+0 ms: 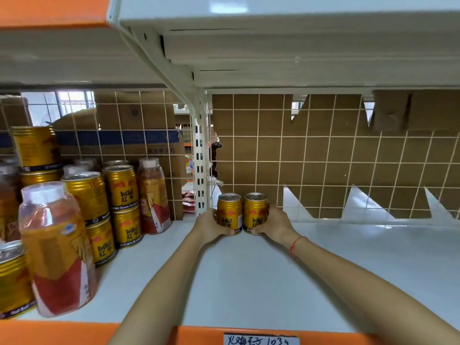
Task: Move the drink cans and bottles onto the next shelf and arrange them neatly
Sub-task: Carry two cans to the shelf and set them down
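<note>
At the back left corner of the white metal shelf [249,282], the left hand [211,226] curls round one upright gold Red Bull can [229,213] and the right hand [275,224] round its touching twin gold can [255,212], both standing on the shelf.
</note>
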A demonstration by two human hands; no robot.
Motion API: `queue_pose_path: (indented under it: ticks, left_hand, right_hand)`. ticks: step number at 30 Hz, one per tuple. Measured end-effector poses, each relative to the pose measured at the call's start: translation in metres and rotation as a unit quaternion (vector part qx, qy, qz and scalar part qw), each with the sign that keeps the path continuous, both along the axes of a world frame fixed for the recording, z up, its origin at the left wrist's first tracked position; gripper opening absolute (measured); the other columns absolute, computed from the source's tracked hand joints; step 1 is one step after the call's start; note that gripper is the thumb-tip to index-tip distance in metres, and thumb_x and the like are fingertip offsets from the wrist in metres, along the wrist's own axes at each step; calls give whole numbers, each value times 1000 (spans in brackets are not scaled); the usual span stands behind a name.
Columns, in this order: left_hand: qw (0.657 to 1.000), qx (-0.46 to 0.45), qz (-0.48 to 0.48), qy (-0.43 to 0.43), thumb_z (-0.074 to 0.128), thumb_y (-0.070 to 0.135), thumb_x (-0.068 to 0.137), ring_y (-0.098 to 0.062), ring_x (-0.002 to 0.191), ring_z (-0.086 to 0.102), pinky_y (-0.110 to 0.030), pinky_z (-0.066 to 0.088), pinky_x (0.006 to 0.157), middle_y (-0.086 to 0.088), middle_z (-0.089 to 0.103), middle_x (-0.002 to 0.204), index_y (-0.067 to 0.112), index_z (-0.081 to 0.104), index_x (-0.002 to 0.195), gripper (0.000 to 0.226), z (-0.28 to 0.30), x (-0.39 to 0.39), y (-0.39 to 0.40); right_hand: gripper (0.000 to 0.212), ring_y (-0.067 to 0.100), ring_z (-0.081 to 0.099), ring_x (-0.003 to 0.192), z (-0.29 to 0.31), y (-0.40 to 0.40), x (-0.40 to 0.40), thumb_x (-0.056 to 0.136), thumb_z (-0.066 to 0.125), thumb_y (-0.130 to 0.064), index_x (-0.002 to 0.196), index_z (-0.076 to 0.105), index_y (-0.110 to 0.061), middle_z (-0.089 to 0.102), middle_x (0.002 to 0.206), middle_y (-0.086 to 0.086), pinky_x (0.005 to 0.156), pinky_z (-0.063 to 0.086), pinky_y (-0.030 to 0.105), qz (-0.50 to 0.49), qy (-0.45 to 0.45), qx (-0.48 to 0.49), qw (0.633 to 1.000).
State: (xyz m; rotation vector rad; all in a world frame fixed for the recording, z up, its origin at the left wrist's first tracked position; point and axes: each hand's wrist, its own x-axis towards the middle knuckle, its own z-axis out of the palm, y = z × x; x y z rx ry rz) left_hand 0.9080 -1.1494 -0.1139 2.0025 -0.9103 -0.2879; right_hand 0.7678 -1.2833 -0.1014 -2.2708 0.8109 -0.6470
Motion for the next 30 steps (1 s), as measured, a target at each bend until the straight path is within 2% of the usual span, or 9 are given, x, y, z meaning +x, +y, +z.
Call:
queue_pose_path:
  ticks: [10, 21, 30]
  left_hand:
    - [1000, 18, 4, -9, 85, 24, 67, -22, 112, 57, -32, 44, 98, -6, 63, 122, 13, 55, 123, 65, -2, 9, -10]
    - [999, 32, 2, -34, 83, 23, 70, -24, 111, 57, -31, 43, 95, -8, 64, 119, 11, 57, 121, 58, -1, 15, -14]
    - [999, 34, -1, -35, 82, 26, 71, -23, 111, 57, -29, 42, 93, -9, 64, 120, 11, 57, 122, 59, -1, 15, -14]
  right_hand:
    - [63, 28, 57, 109, 0, -2, 6, 67, 83, -14, 119, 50, -7, 63, 118, 12, 87, 44, 31, 11, -16, -5, 1000]
    - [70, 29, 56, 110, -3, -7, 12, 63, 86, -18, 121, 49, -9, 63, 115, 11, 93, 47, 39, 9, -16, -4, 1000]
    - [70, 28, 56, 112, -5, -9, 12, 67, 84, -17, 126, 46, -8, 61, 121, 11, 93, 44, 34, 18, -17, -3, 1000]
